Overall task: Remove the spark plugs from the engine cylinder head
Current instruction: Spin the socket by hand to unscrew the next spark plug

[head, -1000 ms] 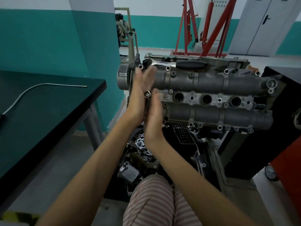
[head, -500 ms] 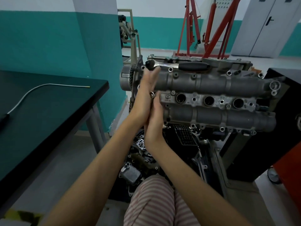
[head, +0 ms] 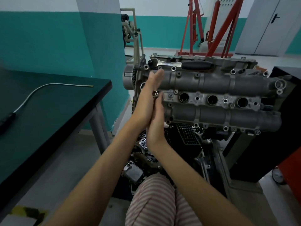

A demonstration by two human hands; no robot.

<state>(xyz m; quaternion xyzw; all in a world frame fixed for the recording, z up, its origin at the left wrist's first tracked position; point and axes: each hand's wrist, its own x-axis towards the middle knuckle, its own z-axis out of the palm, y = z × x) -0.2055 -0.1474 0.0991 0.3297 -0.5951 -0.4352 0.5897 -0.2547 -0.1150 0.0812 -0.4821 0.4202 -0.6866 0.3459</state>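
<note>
Spark plugs themselves we cannot see; the engine cylinder head (head: 211, 95) lies across a stand ahead of us, a rough cast grey metal block with two long rounded cam housings and a flat strip between them. Along that strip we count three round dark wells (head: 212, 100), open and empty-looking, their depths too dark to read. At the strip's left end a thin shiny metal tool (head: 154, 93) with a ringed top stands up between our palms. Our left hand (head: 147, 101) and right hand (head: 157, 123) press flat against each other around it, fingers straight and close together, the left fingers reaching higher over the upper housing; neither hand curls around the tool. How deep the tool sits we cannot tell, as the hands hide its shaft.

On the far edge of the head rests a chromed ratchet (head: 180, 64) with a smooth black handle, well apart from our hands. To the left, the dark glossy counter (head: 57, 111) carries a bent silvery flexible rod (head: 48, 86) near its far edge. Open floor lies between the counter's right edge and the engine. A red steel hoist frame (head: 211, 26) stands behind.
</note>
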